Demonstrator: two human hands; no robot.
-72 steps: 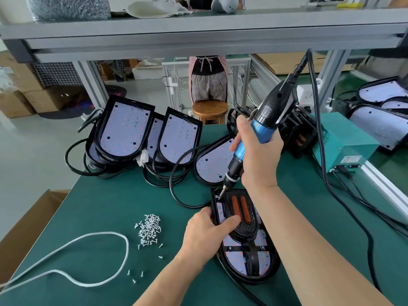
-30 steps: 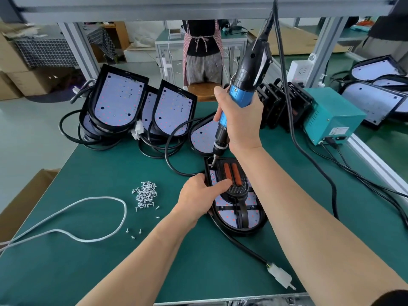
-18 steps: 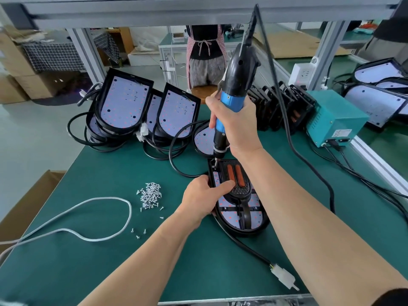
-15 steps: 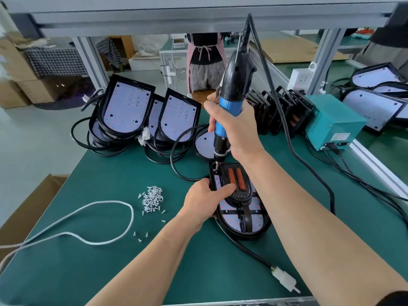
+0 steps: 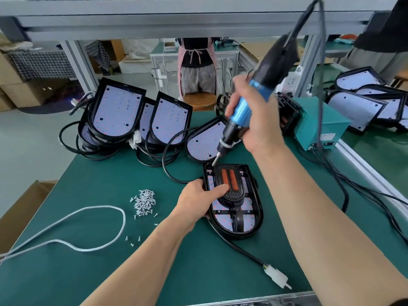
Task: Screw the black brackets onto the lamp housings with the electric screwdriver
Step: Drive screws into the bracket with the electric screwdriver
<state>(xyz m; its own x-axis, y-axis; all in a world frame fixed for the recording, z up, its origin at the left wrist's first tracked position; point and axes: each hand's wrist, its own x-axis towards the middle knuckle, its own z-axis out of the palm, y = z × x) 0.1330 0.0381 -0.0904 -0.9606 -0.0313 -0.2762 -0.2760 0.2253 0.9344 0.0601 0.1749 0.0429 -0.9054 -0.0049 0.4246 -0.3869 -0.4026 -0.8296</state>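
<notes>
Raised right hand (image 5: pixel 257 123) wraps its fingers (image 5: pixel 239 85) round the electric screwdriver (image 5: pixel 242 110); left hand (image 5: pixel 196 200) grips the lamp housing (image 5: pixel 248 207), thumb outstretched.

Was bright and even, daylight from the far room; showed faint shadows, motion blur on the electric screwdriver (image 5: pixel 270 70), bowed edges.

A green-topped table (image 5: pixel 88 272) is carrying everything. A lamp housing (image 5: pixel 249 206) is lying flat near its middle, its black cable trailing to a white connector (image 5: pixel 277 279) by the near edge. A heap of small screws (image 5: pixel 144 203) is sitting to the left, with a looped white cord (image 5: pixel 123 219) lying beside it. More housings (image 5: pixel 117 113) are leaning together at the far side among coiled black cables (image 5: pixel 167 160), and a teal box (image 5: pixel 320 122) is standing at the right
</notes>
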